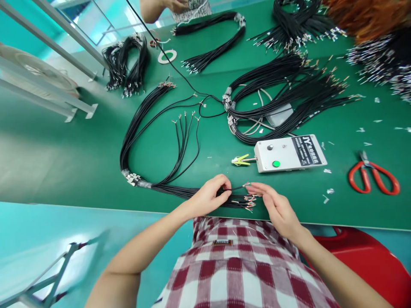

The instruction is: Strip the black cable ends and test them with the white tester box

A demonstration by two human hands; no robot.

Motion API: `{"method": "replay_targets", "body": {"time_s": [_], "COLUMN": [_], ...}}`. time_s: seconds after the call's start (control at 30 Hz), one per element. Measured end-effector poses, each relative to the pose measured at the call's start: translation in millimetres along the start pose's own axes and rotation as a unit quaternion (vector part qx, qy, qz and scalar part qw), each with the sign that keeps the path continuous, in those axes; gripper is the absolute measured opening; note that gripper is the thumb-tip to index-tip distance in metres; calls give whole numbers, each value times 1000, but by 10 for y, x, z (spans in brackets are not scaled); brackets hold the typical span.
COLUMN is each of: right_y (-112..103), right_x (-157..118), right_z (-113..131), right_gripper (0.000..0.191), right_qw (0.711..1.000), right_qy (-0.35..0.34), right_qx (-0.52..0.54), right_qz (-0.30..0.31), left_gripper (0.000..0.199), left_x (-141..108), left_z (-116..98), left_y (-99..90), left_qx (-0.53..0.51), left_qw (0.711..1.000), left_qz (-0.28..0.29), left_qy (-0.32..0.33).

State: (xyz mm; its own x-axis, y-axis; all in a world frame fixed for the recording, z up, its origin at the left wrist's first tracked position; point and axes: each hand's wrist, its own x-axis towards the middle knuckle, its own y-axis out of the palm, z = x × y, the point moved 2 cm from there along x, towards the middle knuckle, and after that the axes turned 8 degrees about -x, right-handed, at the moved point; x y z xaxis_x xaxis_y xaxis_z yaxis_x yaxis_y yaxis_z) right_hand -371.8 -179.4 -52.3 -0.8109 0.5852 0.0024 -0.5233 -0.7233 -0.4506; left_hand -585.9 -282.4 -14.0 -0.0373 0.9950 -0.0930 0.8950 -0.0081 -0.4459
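Near the table's front edge, my left hand is closed on a single black cable, with thumb and fingers curled together. My right hand has its fingers stretched out, and their tips meet that cable's stripped end. Its thumb stands apart below. Under my left hand runs a bundle of black cables, whose bare coppery ends lie between my hands. The bundle bends left through a silvery tied section and curves back up the table. Several separated cables fan out with split, stripped tips.
Beyond my hands stands a white control box with a green button and a yellow-tipped spindle. Red-handled cutters lie at right. More cable bundles and a tape roll are farther back. Another person's arm shows at the top.
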Motion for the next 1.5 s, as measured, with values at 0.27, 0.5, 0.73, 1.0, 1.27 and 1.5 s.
{"method": "replay_targets", "body": {"time_s": [0.27, 0.5, 0.73, 1.0, 1.27, 1.5], "right_y": [-15, 51, 154, 219, 374, 374], "right_x": [7, 406, 592, 665, 604, 570], "right_z": [236, 295, 394, 366, 359, 341], "right_gripper": [28, 27, 27, 25, 22, 24], "right_qw": [990, 989, 977, 950, 937, 921], "right_qy": [-11, 78, 89, 134, 147, 172], "right_qx": [-28, 107, 176, 266, 304, 343], "right_qz": [138, -73, -87, -91, -89, -63], "left_gripper": [11, 28, 31, 31, 30, 25], "left_x": [108, 34, 38, 53, 34, 25], "left_z": [-46, -12, -6, 3, 29, 20], "left_y": [138, 229, 220, 239, 295, 332], "left_qx": [-143, -332, -344, -349, -361, -335], "left_qw": [973, 919, 915, 912, 903, 921], "left_qz": [-180, -195, -189, -196, -213, -192], "left_qy": [-3, -90, -93, -90, -88, -49]}}
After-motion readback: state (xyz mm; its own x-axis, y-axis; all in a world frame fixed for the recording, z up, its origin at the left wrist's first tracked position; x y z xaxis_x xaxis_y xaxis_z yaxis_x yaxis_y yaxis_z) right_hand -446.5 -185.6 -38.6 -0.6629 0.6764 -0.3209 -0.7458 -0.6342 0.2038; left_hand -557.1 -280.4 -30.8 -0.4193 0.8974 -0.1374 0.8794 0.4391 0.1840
